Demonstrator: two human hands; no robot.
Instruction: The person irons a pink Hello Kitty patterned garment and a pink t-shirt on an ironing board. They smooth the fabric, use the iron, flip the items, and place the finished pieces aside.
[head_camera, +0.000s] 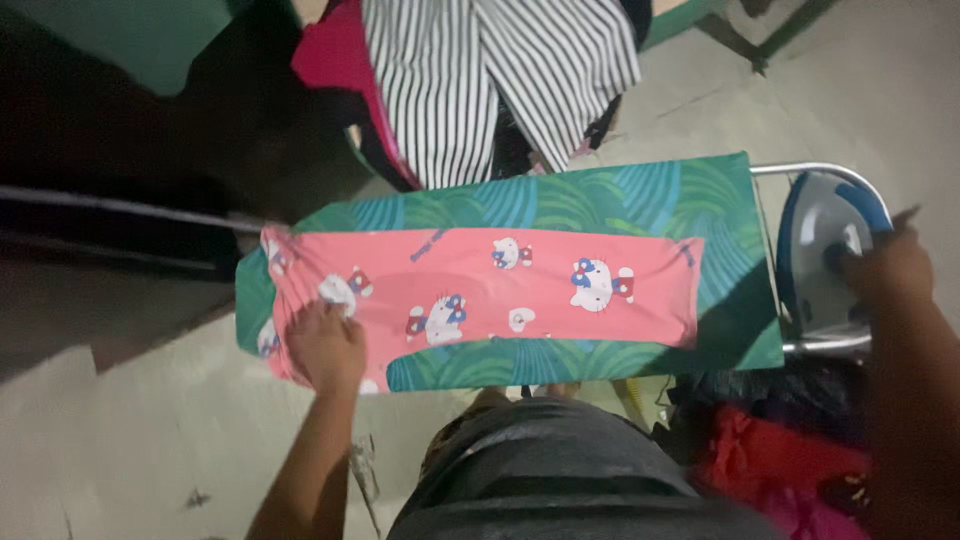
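1. As we looked down from the head camera, we saw a pair of pink trousers (500, 290) with cartoon cat prints lying flat along an ironing board (640, 200) covered in green and blue leaf-patterned cloth.
2. We saw the left hand (326, 348) at about eight o'clock in the view, spread open with the palm pressed down on the waist end of the trousers.
3. We saw the right hand (890, 268) at about three o'clock, closed around the handle of a blue and white iron (825, 250).
4. The iron stood on the metal rest (800, 170) at the right end of the board, just beside the trouser cuffs but apart from them.
5. We noticed one trouser leg running the full length of the board, while the lower edge near the left hand showed a gap where the board's cover peeked through.
6. At twelve o'clock, beyond the board, we saw a black and white striped garment (480, 80) hanging, with red cloth (335, 55) beside it.
7. At about five o'clock, red clothing (780, 460) lay in a heap near the person's body.
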